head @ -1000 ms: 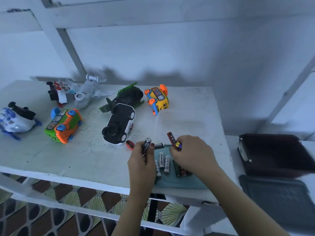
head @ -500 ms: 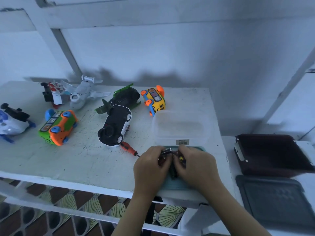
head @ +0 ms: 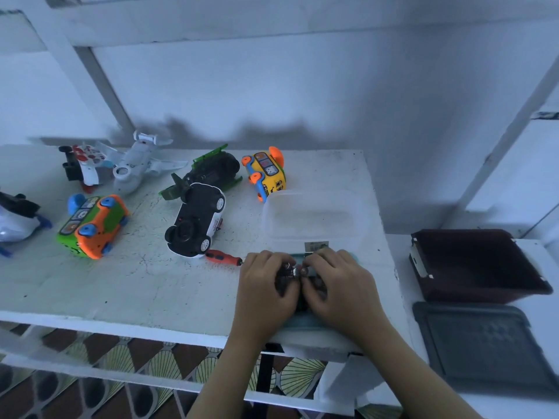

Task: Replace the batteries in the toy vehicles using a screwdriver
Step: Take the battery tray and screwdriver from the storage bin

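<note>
The black-and-white toy car [head: 196,220] lies underside up. The red-handled screwdriver [head: 223,257] lies flat just beside its near end; a bunch of batteries [head: 295,271] lies farther right of it.

Dim, cold blue cast. Soft dark shadow smeared across the back wall [head: 272,125]. Wide-angle bending at the edges; lower corners were blurred.
</note>
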